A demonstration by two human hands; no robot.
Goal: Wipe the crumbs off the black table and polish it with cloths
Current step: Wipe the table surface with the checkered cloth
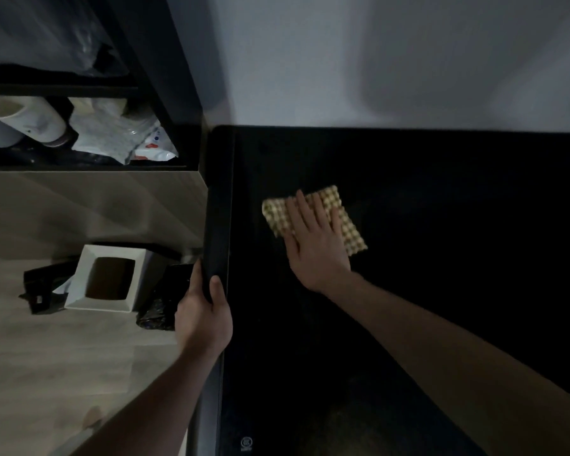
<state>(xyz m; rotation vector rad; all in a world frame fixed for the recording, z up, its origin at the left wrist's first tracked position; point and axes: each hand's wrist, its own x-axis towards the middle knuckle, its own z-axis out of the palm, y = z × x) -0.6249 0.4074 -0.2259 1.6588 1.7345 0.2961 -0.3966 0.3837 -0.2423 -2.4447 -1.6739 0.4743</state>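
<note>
A yellow checked cloth (349, 225) lies flat on the black table (441, 199), a little in from the table's left side. My right hand (316, 245) presses on the cloth with straight, spread fingers and covers its middle. My left hand (204, 314) grips the table's left edge, thumb on top and fingers curled underneath. The dim light makes any crumbs on the dark tabletop impossible to tell.
A pale wall runs behind the table. To the left stands a dark shelf unit (178, 93) with rolls and plastic packets. On the wooden floor below sit a white square bin (109, 281) and black bags (158, 311).
</note>
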